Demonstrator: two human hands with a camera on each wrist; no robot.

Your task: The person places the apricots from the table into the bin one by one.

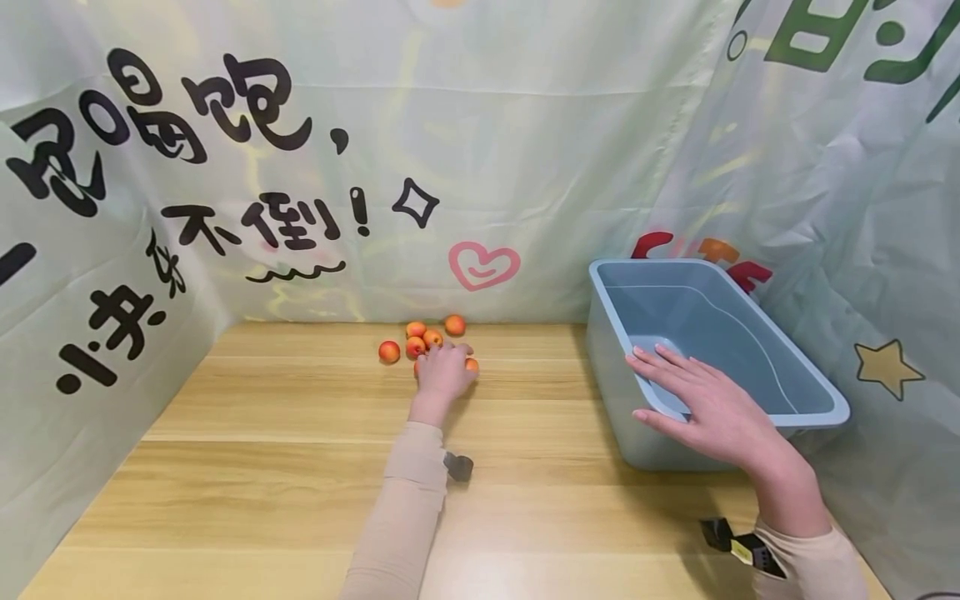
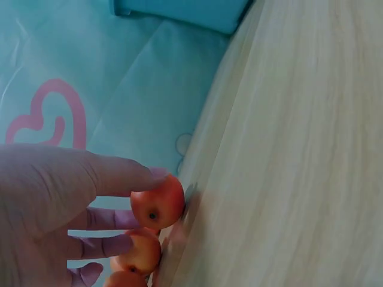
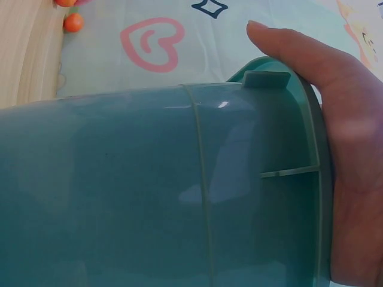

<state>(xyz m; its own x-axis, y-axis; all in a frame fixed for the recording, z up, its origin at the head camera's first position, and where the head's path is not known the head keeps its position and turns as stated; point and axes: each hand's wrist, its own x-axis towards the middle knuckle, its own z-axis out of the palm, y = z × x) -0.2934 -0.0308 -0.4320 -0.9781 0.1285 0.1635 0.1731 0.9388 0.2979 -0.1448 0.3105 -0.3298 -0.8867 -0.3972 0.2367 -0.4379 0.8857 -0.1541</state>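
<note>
Draped across the top and both sides of the head view, pale grey-green printed fabric (image 1: 525, 150), creased in places, with bold black lettering (image 1: 258, 100) at upper left, a pink outlined heart (image 1: 484, 267) near centre and a dull gold star (image 1: 889, 369) at right. Below, filling the lower frame, a light wood-grain tabletop (image 1: 262, 492), faintly shiny at bottom centre. Standing on it at centre right, a deep, rounded-rectangular blue-grey plastic bin (image 1: 615, 408), open at the top, smooth-walled, with a thick paler rim. At lower right, over the near left part of that rim, the right hand (image 1: 708, 408), fingers straight and spread, grip loose and holding nothing. At centre, reaching in from the bottom edge, the left hand (image 1: 444, 373), grip closed on one round orange-red fruit (image 2: 158, 206) between thumb and forefinger. Clustered around that hand, by the tabletop's far edge, several small round orange fruits (image 1: 389, 352), blushed red, some touching, one slightly apart at left. Dark little dimple on the pinched one, clear in the left wrist view.
</note>
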